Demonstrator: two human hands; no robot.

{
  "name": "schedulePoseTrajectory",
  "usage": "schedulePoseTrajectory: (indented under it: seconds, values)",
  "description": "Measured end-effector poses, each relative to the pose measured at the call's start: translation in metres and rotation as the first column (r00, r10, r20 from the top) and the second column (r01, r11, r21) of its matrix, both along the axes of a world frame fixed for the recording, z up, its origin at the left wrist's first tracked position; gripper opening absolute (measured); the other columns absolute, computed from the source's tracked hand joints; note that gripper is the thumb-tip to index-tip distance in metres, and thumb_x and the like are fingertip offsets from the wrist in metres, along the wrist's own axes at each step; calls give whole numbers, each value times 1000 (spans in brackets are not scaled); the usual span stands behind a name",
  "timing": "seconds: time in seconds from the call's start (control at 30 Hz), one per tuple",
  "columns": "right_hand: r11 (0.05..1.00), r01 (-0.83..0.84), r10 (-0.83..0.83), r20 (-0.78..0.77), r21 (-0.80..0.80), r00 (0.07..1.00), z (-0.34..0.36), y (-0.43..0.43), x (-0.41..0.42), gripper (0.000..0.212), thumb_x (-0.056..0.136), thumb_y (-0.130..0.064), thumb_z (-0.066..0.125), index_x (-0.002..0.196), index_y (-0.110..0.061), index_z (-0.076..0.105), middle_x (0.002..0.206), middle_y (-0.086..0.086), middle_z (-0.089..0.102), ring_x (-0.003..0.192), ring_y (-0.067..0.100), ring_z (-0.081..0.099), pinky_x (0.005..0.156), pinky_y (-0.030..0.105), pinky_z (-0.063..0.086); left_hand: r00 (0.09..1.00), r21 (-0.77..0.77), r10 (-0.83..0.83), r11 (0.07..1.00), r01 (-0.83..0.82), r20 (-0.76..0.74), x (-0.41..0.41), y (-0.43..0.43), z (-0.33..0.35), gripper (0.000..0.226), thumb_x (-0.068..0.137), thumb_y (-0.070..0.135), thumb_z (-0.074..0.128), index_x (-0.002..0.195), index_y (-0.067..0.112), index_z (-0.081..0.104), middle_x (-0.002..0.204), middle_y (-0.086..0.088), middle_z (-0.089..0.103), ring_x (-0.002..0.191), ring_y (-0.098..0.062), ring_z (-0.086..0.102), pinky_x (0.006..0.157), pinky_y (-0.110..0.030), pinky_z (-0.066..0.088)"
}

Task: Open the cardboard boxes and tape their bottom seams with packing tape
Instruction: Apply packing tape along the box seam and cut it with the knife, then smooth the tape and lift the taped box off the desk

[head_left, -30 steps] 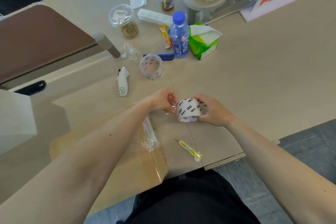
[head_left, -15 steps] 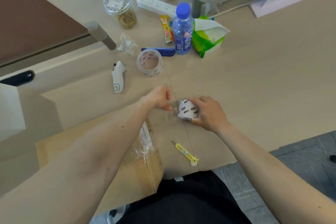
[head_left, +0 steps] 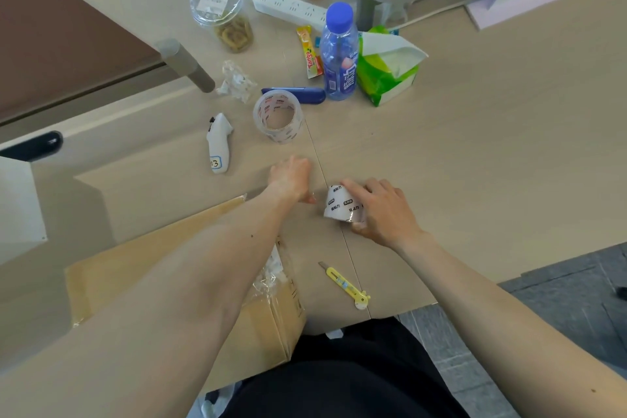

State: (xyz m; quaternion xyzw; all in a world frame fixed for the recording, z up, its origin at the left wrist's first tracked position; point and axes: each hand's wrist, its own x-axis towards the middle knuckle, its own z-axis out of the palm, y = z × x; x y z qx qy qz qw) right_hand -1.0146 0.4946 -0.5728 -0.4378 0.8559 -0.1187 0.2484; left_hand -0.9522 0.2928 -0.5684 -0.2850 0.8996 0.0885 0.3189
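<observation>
Right hand grasping the white, black-printed roll of packing tape on the beige bench, left hand at its 9 o'clock apparently pinching the free end; draw the strip taut and straight toward the brown cardboard box at 7 o'clock.

left hand pinches tape end, right hand grips tape roll.

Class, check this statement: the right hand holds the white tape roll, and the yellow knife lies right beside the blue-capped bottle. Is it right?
Not quite. The right hand does hold the roll, but the knife lies by the near edge of the table, nearer the person than that hand and well apart from the bottle. The head view shows it.
</observation>
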Motion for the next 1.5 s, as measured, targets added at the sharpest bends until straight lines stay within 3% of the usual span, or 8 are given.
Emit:
schedulePoseTrajectory:
  seconds: [0.2, 0.37, 0.57, 0.83, 0.97, 1.17, 1.33, 1.5]
  values:
    - [999, 9, -11, 36, 42, 999, 2, 1, 1, 81, 78, -37, 69, 149, -37, 30, 120, 0, 51, 117, 26, 45, 96, 40, 36, 998, -9, -23, 1000, 22, -61, 7, -5, 17, 31, 77, -12, 57, 99, 9, 61, 103, -13, 62, 93, -36, 63, 71, -38, 50]
    - [997, 5, -14, 125, 74, 992, 18, -3, -4, 84, 75, -60, 67, 147, -40, 28, 127, 1, 47, 123, 27, 42, 100, 42, 34, 877, 97, 155, 988, -124, -454, 13, -14, 57, 10, 85, 8, 54, 84, 18, 57, 89, 0, 59, 79, -22, 56, 58, -29, 40]
    - [999, 23, -16, 151, -48, 988, 56, -31, -8, 81, 80, -45, 67, 151, -30, 31, 130, 3, 52, 125, 25, 44, 99, 40, 40, 625, 79, 244, 957, -279, -742, 72, -33, 104, 8, 90, 22, 63, 86, 15, 64, 85, 4, 66, 86, -21, 61, 85, -38, 50]
    - [932, -156, 194, 87, -328, 977, 104, -98, 83, 52, 85, -21, 65, 136, -18, 54, 123, 10, 59, 116, 29, 54, 97, 41, 44, 583, 97, 357, 899, -428, -730, 194, -35, 108, 16, 88, 25, 67, 101, 17, 63, 110, 0, 60, 98, -20, 57, 78, -30, 38]
    - [898, -301, 328, 30, -321, 944, 116, -118, 164, 48, 86, -14, 57, 134, -13, 55, 125, 12, 57, 116, 34, 51, 98, 45, 42, 596, 80, 373, 885, -459, -711, 264, -31, 98, 29, 85, 30, 70, 111, 16, 65, 123, -2, 58, 117, -22, 56, 97, -34, 37]
    - [871, -454, 441, -106, -186, 891, 95, -116, 260, 53, 97, -32, 46, 148, -18, 37, 154, 8, 32, 143, 29, 26, 117, 43, 19, 713, 10, 495, 825, -566, -497, 343, -19, 89, 64, 95, 65, 40, 150, 34, 32, 165, 7, 12, 152, -18, 10, 117, -59, 7]
    - [940, -333, 315, -175, -81, 933, 81, -99, 266, 57, 102, -50, 27, 155, -31, 19, 165, 3, 7, 152, 25, 3, 122, 45, 4, 646, 127, 582, 783, -609, -493, 373, -18, 83, 77, 89, 74, 39, 154, 37, 19, 166, 6, -5, 152, -26, -9, 112, -66, 25]
    - [995, -96, 102, -193, 41, 976, 83, -80, 243, 67, 96, -64, 20, 155, -37, 5, 165, 1, -8, 151, 25, -9, 121, 51, 0, 582, 194, 601, 768, -610, -548, 379, -24, 84, 81, 88, 70, 52, 152, 30, 24, 166, -3, -1, 147, -35, 20, 109, -57, 36]
